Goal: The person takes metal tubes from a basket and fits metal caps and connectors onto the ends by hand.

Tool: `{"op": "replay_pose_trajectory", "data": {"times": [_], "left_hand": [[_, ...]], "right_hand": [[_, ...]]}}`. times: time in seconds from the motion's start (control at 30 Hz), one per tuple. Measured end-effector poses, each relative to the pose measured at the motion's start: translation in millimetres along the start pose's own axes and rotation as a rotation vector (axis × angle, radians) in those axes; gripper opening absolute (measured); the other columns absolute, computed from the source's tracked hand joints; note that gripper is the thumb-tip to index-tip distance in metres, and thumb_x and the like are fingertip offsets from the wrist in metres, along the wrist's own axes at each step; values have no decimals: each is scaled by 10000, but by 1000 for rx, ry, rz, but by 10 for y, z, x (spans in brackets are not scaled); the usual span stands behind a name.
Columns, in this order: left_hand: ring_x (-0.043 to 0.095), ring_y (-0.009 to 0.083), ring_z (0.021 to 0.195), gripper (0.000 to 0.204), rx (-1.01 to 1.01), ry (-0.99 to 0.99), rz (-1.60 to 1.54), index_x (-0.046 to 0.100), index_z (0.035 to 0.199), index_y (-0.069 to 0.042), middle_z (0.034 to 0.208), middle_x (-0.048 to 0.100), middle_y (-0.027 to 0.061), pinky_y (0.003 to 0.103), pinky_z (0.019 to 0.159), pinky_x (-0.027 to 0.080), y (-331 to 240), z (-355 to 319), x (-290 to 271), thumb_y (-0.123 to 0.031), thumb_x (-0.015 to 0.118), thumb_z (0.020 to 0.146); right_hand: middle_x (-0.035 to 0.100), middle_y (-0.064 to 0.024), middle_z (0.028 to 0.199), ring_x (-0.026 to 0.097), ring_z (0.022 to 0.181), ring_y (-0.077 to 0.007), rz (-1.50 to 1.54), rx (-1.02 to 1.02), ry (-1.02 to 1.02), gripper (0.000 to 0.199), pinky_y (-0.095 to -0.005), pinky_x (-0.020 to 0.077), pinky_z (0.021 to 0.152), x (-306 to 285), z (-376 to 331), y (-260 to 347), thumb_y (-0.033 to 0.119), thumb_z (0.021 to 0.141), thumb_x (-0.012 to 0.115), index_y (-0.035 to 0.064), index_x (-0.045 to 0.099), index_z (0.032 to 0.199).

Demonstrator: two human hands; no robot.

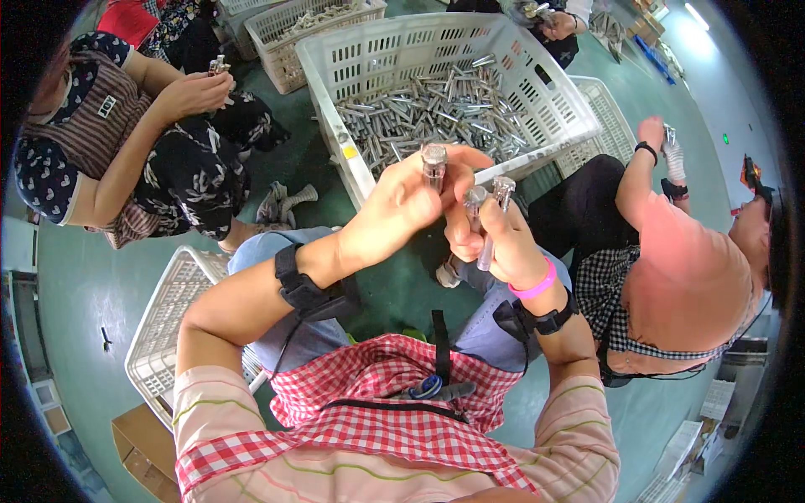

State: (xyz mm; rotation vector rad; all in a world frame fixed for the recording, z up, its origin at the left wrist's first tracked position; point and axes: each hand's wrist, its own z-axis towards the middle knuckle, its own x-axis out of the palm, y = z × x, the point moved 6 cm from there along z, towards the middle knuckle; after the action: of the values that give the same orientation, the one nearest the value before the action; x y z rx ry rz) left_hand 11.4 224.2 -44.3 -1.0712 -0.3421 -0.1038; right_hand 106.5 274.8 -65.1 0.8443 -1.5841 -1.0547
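Note:
In front of the large white basket, both my hands are raised close together. My left hand (390, 205) pinches a shiny metal bolt-like piece (433, 166) upright between thumb and fingers, its wide round end up. My right hand (507, 239) is closed on similar metal pieces (504, 189); one sticks up past the thumb, and another shows between the fingers. Its fingertips are beside my left hand's piece; whether they touch it I cannot tell. The white plastic basket (331, 138) holds a heap of loose silvery metal pieces (436, 105).
A co-worker (101, 138) sits at the left with small metal parts in hand; another (688, 268) sits at the right. Further baskets stand behind, including a white crate (285, 63). A white basket (163, 323) and a cardboard box (147, 448) are at my left.

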Motion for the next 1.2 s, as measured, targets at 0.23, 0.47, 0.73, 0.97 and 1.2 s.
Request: {"op": "replay_pose_trajectory", "data": {"times": [0.23,0.47,0.73,0.97,1.2], "left_hand": [[572,137,751,600,-240,132,-145,522,1089,36,877,570,76,276,714,451,24,-33,42,-497,536,815],[568,116,705,299,-83,98,14,559,1040,10,886,563,60,244,693,454,72,26,-51,-185,618,821],[464,54,688,194,-164,27,139,558,865,-20,743,465,-17,208,592,394,-48,25,-75,-95,690,745],[393,45,636,271,-35,-1,277,533,770,-66,729,454,-35,188,556,327,-71,39,-79,-151,768,666],[444,52,672,344,-195,6,118,506,886,-58,766,483,-26,195,584,378,51,1,-65,-135,765,673]], "right_hand": [[404,30,596,343,509,-49,-63,-53,-37,496,-188,275,459,-19,1,65,516,835,498,26,523,761],[392,28,585,335,497,-57,158,83,106,534,-197,267,447,79,13,-30,557,817,481,28,515,760],[448,5,687,378,558,-69,250,66,-40,606,-219,314,467,38,54,-141,609,832,348,42,483,1000],[481,-5,682,408,557,-63,-30,30,-92,637,-209,330,482,2,12,-52,632,781,448,9,517,891],[499,-25,698,398,542,-55,35,24,-141,568,-195,306,461,-11,-3,-10,548,805,514,7,518,976]]}}
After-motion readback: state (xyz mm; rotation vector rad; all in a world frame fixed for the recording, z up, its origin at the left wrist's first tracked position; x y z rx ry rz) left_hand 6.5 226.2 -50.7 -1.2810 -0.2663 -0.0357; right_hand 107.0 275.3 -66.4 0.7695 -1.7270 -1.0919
